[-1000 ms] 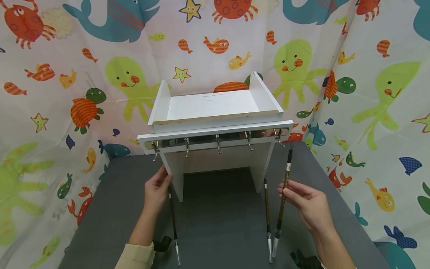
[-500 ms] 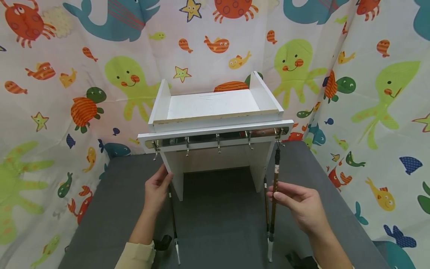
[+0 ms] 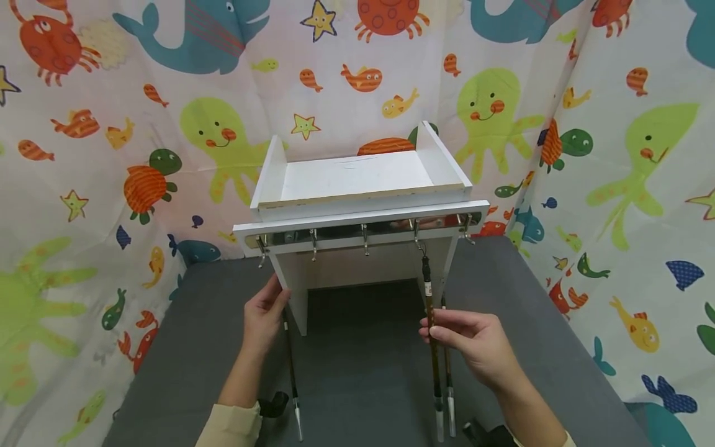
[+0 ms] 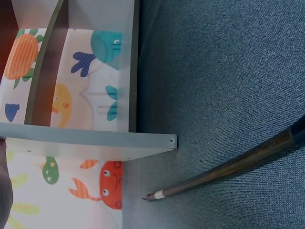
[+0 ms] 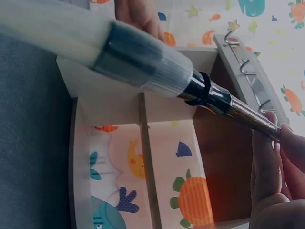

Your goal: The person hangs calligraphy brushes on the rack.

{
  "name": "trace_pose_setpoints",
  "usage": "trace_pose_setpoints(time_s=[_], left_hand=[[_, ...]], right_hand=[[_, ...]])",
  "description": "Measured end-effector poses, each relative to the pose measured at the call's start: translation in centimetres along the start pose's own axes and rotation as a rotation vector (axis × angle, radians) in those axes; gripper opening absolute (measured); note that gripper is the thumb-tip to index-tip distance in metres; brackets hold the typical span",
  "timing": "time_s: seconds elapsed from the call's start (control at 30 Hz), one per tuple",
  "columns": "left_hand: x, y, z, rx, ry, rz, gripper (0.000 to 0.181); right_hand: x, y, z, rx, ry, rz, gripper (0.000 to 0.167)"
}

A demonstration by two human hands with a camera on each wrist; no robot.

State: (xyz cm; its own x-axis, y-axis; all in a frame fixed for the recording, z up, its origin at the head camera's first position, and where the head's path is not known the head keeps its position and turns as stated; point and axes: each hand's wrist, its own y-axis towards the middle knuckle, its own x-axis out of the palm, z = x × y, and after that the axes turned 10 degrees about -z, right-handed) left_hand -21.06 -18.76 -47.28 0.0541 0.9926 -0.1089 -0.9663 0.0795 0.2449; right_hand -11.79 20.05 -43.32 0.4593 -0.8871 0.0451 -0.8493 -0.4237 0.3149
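Note:
My right hand [image 3: 475, 344] pinches a calligraphy brush [image 3: 434, 366] by its brown handle, the clear-capped tip pointing down. The brush's top end is just under a metal hook [image 3: 416, 234], second from the right on the white shelf [image 3: 357, 214]. I cannot tell whether its loop is over that hook. In the right wrist view the capped brush [image 5: 138, 59] crosses the picture close up, fingers [image 5: 267, 164] on its handle. My left hand [image 3: 261, 320] grips the front edge of the shelf's left side panel [image 3: 292, 298].
A second brush [image 3: 292, 372] lies on the grey cloth [image 3: 363, 385] beside the left forearm. Another brush [image 3: 449, 379] lies behind the held one, partly hidden. A curtain [image 3: 335, 74] printed with sea animals stands behind and beside the shelf.
My right hand has carried the brush leftward, from right of the end hook to below the second hook from the right. The left hand stays on the shelf panel.

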Motion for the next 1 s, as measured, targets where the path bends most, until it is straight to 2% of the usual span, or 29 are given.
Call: trace_pose_setpoints(time_s=[0.1,0.33,0.4,0.63,0.87,1.0], left_hand=[[0.1,0.1,0.0,0.01,-0.003,0.0,0.048],[-0.4,0.7,-2.7,0.022,-0.039,0.012,0.048],[-0.4,0.7,-3.0,0.034,-0.026,0.016,0.048],[-0.3,0.7,-3.3,0.091,-0.008,0.024,0.048],[-0.4,0.6,-3.3,0.09,-0.012,0.022,0.047],[-0.4,0.6,-3.3,0.082,0.0,0.024,0.046]], right_hand=[[0.0,0.3,0.2,0.021,-0.006,0.002,0.031],[-0.3,0.5,0.7,0.018,0.031,0.004,0.032],[-0.4,0.6,0.8,0.02,0.033,0.005,0.032],[-0.6,0.8,1.0,0.027,0.051,0.005,0.032],[-0.8,1.5,2.1,0.027,0.017,0.008,0.035],[-0.8,1.8,3.1,0.021,-0.064,0.035,0.032]])
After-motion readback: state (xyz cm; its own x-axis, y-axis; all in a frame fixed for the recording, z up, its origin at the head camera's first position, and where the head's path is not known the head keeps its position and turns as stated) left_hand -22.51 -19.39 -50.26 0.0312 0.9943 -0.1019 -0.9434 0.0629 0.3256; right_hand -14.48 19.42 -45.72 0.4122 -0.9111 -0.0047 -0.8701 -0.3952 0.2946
